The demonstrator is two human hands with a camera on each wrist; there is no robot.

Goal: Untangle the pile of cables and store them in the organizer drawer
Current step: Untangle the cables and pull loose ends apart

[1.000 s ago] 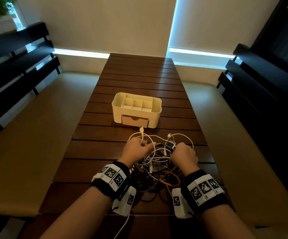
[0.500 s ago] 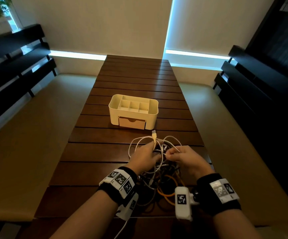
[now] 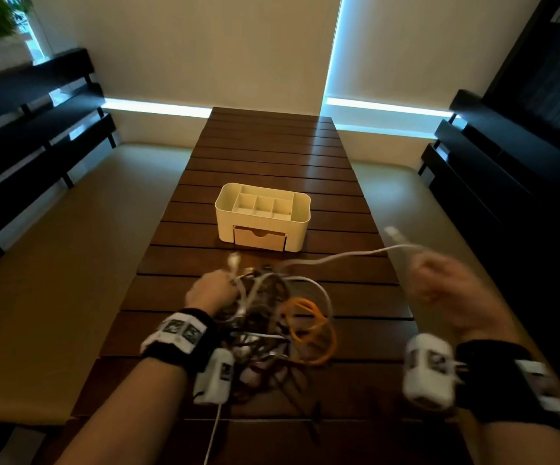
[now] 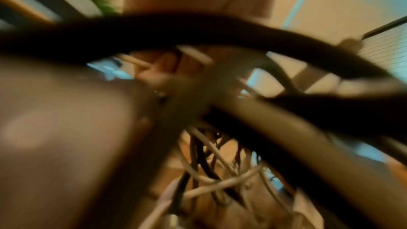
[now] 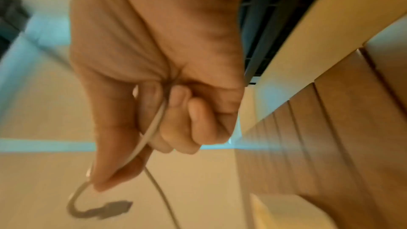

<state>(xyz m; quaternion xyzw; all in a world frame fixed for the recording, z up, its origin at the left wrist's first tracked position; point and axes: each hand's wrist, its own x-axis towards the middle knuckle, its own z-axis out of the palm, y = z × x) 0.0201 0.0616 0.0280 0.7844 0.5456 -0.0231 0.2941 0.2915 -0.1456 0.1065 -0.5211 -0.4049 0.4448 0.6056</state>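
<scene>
- Currently, right hand (image 3: 446,280) is gripping one white cable (image 3: 335,258), pulling it sideways from the tangle (image 3: 271,317).
- Left hand (image 3: 209,292) is clutching the tangle's white strands.
- Organizer drawer (image 3: 260,237) is sitting closed; nothing stored.

The organizer (image 3: 262,217) sits mid-table (image 3: 271,152) — the cable pile (image 3: 271,317) nearer, benches (image 3: 37,229) flanking either side.

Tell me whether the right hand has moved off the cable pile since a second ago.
Yes. The right hand has swung out to the right, past the table edge, pulling a white cable from the cable pile.
</scene>
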